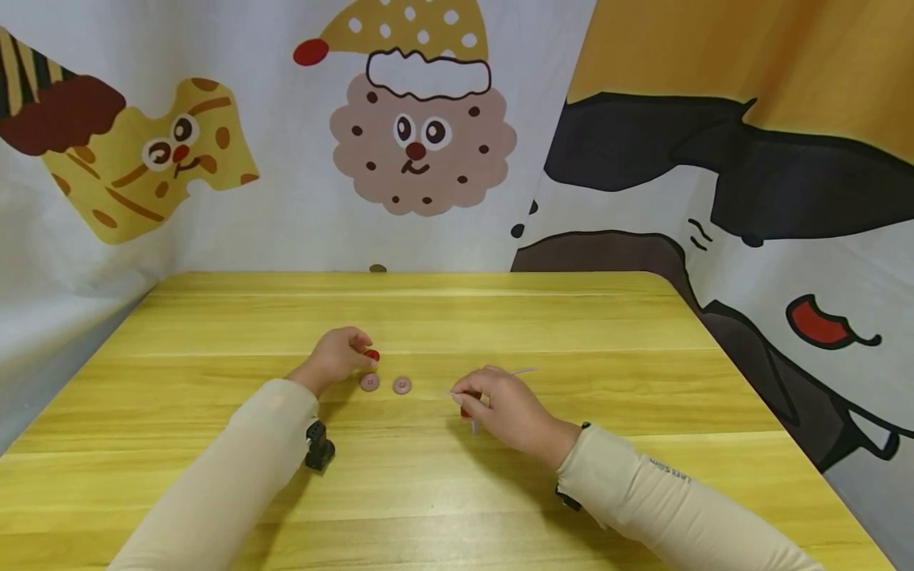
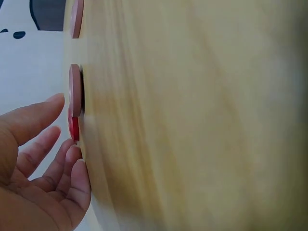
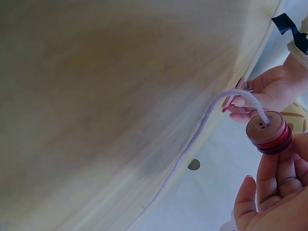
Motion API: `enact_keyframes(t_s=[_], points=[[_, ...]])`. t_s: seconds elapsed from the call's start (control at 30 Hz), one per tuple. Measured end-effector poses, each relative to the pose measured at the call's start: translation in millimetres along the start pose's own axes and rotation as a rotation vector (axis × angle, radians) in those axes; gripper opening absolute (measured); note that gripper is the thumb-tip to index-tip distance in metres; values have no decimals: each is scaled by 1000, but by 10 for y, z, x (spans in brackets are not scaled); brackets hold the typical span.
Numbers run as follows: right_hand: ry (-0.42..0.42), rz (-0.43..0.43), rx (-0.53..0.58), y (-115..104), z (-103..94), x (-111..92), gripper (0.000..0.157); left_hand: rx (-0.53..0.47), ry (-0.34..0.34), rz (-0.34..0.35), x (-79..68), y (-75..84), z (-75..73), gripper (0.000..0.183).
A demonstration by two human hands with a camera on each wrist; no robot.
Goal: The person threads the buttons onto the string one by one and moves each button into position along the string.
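Buttons lie near the middle of the wooden table (image 1: 428, 492) in the head view: a red button (image 1: 373, 354) at the fingertips of the left hand (image 1: 339, 354), a near pink button (image 1: 369, 383) just beside it, and a second pink button (image 1: 402, 385) farther right; the right hand (image 1: 510, 406) covers most of a button stack (image 1: 466, 412), and a pale purple cord (image 1: 526, 370) shows beyond it.

Left wrist view: thumb and fingers stand apart in a loose curve, pinching nothing; the fingertips sit close under the red button's edge, though I cannot tell whether they touch it.

Right wrist view: thumb and fingers pinch the stack, a pinkish button over red and darker ones; the cord rises from its top face, arcs over and trails away.

The step in hand looks like picking up the red button; the next move seems to call for the left thumb closing on its thin rim, without nudging the near pink button.
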State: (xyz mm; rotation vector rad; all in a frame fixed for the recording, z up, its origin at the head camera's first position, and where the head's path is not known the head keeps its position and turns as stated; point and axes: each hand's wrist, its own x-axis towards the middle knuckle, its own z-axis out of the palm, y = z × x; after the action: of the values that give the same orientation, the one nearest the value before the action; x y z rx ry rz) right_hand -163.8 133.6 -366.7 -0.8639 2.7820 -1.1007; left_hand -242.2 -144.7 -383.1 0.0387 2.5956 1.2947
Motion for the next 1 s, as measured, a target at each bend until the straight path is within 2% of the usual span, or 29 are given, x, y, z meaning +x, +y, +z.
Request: enact_keyframes(t_s=[0.3,0.43,1.0], points=[[3,-10,-1,7,6,1,13,64,-9,-6,31,22,13,36],[5,-17,-2,9,6,4,12,104,-10,12,37,31,17,36],[4,-20,-17,-11,-1,1,11,175,-12,26,43,38,20,30]])
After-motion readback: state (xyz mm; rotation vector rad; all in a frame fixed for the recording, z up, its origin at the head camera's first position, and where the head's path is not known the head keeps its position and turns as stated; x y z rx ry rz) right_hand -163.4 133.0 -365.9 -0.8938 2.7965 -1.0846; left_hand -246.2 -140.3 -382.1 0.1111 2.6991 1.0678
